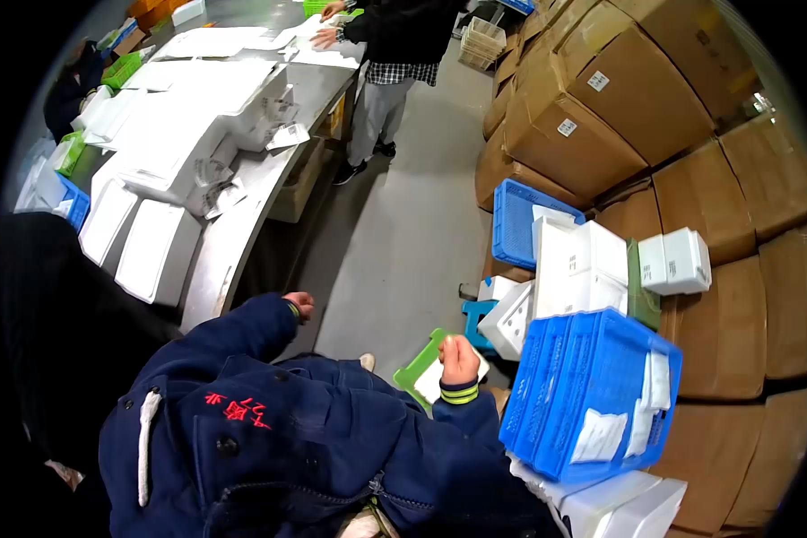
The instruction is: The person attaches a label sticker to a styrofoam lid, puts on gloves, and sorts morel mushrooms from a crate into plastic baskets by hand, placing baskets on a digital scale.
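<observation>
My left hand (303, 306) is curled loosely beside the metal table's near corner, with nothing visible in it. Lower right, my right hand (459, 360) is closed in front of my body, and no object shows between its fingers. Beneath and behind it sits a green tray (412, 369) with something white inside; whether the hand touches it I cannot tell. Stacked blue crates (547, 394) holding white packets (599, 436) stand right of that hand. On the table, nearest my left hand, is a white foam box (157, 251).
The metal table (233, 238) bears many white boxes and sheets. Across it a person (394, 54) stands with both hands over white sheets; another dark-clothed person (72, 332) is close at left. Cardboard boxes (583, 117) line the right side. A grey floor aisle (421, 206) runs between.
</observation>
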The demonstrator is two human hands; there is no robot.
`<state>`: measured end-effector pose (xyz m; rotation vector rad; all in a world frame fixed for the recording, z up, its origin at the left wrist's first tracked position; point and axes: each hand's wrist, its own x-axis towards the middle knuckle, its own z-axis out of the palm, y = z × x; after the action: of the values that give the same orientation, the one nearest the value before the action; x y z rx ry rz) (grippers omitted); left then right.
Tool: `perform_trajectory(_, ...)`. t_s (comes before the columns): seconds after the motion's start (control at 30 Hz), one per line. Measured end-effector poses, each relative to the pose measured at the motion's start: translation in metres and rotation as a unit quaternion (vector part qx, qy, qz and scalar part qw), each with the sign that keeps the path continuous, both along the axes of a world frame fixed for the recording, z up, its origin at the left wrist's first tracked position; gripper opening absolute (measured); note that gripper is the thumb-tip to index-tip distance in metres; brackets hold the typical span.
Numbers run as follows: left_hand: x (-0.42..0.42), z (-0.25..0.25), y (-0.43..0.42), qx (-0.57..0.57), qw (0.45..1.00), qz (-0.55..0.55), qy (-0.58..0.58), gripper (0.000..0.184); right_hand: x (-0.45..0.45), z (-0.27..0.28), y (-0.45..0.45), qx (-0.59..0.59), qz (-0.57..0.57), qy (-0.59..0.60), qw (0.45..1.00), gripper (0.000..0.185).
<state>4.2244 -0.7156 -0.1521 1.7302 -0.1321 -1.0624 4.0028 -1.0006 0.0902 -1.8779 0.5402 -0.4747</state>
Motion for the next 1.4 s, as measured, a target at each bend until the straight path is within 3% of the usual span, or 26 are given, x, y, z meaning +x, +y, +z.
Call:
perform_trajectory(0.03,0.016,-0.01,0.009,-0.062,0.996,0.052,0.04,0.011,0.031,0.011,-0.019,-0.008,0.009,0.011,1.0,0.025)
perform_trajectory(0.07,0.031,0.007,0.008,0.081,0.995,0.035,-0.05,0.01,0.061,0.014,-0.037,-0.028,0.016,-0.001,0.999,0.025)
perform_trajectory(0.1,0.041,0.009,0.013,0.057,0.994,0.061,-0.072,0.01,0.091,0.014,-0.054,-0.047,0.021,-0.015,0.999,0.026)
perform_trajectory(0.13,0.059,-0.042,0.03,0.061,0.984,0.057,-0.156,0.011,0.123,0.019,-0.069,-0.058,0.035,-0.029,0.997,0.027)
perform_trajectory(0.17,0.069,-0.042,0.029,0.092,0.984,0.131,-0.079,0.012,0.154,0.013,-0.084,-0.055,0.044,-0.062,0.996,0.031)
perform_trajectory(0.2,0.08,-0.033,0.023,0.098,0.979,0.143,-0.107,0.01,0.184,0.009,-0.098,-0.044,0.046,-0.047,0.997,0.032)
perform_trajectory(0.23,0.098,-0.032,0.015,0.077,0.974,0.208,0.043,0.009,0.213,0.004,-0.112,-0.031,0.047,-0.029,0.998,0.034)
perform_trajectory(0.3,0.145,-0.057,0.001,0.052,0.967,0.213,0.132,0.009,0.264,-0.009,-0.13,0.062,0.032,-0.033,0.997,0.039)
perform_trajectory(0.33,0.185,-0.064,-0.02,0.044,0.969,0.209,0.126,0.009,0.286,-0.019,-0.142,0.045,0.025,-0.028,0.998,0.038)
perform_trajectory(0.43,0.265,-0.053,-0.114,0.165,0.976,0.132,-0.048,0.01,0.349,-0.02,-0.183,0.038,0.003,-0.008,0.999,0.03)
perform_trajectory(0.5,0.329,-0.046,-0.177,0.045,0.993,0.106,-0.006,0.011,0.379,-0.024,-0.219,-0.002,-0.009,-0.025,1.0,0.026)
perform_trajectory(0.6,0.422,0.022,-0.309,0.016,0.999,0.024,0.033,0.013,0.428,-0.013,-0.285,0.014,-0.077,-0.031,0.996,0.027)
perform_trajectory(0.67,0.476,0.003,-0.4,-0.067,0.997,-0.033,0.015,0.016,0.46,-0.02,-0.331,0.042,-0.121,-0.035,0.991,0.03)
perform_trajectory(0.77,0.526,0.018,-0.542,-0.1,0.993,-0.054,-0.013,0.01,0.516,-0.042,-0.409,0.014,-0.157,-0.073,0.985,0.033)
perform_trajectory(0.8,0.538,0.005,-0.585,-0.119,0.991,-0.052,-0.004,0.009,0.538,-0.045,-0.437,0.043,-0.172,-0.069,0.982,0.035)
perform_trajectory(0.83,0.558,-0.034,-0.62,-0.147,0.981,-0.057,0.115,0.01,0.56,-0.061,-0.473,0.017,-0.153,-0.112,0.982,0.031)
perform_trajectory(0.87,0.562,-0.014,-0.648,-0.118,0.971,-0.067,0.196,0.01,0.59,-0.058,-0.504,0.01,-0.15,-0.112,0.982,0.027)
perform_trajectory(0.9,0.552,0.006,-0.658,-0.01,0.992,-0.125,0.002,0.011,0.616,-0.056,-0.528,0.012,-0.152,-0.106,0.983,0.023)
perform_trajectory(0.93,0.559,-0.005,-0.674,0.045,0.98,-0.183,0.057,0.014,0.646,-0.056,-0.556,0.0,-0.108,-0.132,0.985,0.019)
perform_trajectory(0.97,0.573,-0.004,-0.687,0.063,0.957,-0.28,0.034,0.023,0.679,-0.044,-0.577,0.125,-0.102,-0.121,0.979,0.019)
perform_trajectory(1.03,0.604,0.029,-0.722,0.1,0.95,-0.294,0.03,0.023,0.753,-0.016,-0.622,0.04,-0.059,-0.138,0.988,0.023)
perform_trajectory(1.1,0.648,0.04,-0.757,0.126,0.96,-0.247,-0.03,0.022,0.833,0.012,-0.651,0.088,-0.006,-0.15,0.985,0.024)
perform_trajectory(1.13,0.672,0.049,-0.766,0.138,0.934,-0.269,-0.191,0.022,0.875,0.018,-0.657,0.084,0.042,-0.167,0.981,0.027)
perform_trajectory(1.23,0.758,0.032,-0.808,0.209,0.906,-0.278,-0.242,0.025,0.991,0.049,-0.647,0.085,0.158,-0.108,0.978,0.024)
perform_trajectory(1.37,0.894,0.013,-0.85,0.255,0.881,-0.293,-0.27,0.025,1.098,-0.017,-0.654,0.154,0.382,-0.024,0.911,0.01)
perform_trajectory(1.4,0.928,0.017,-0.856,0.256,0.884,-0.286,-0.268,0.025,1.116,-0.012,-0.661,0.122,0.356,0.013,0.927,0.012)
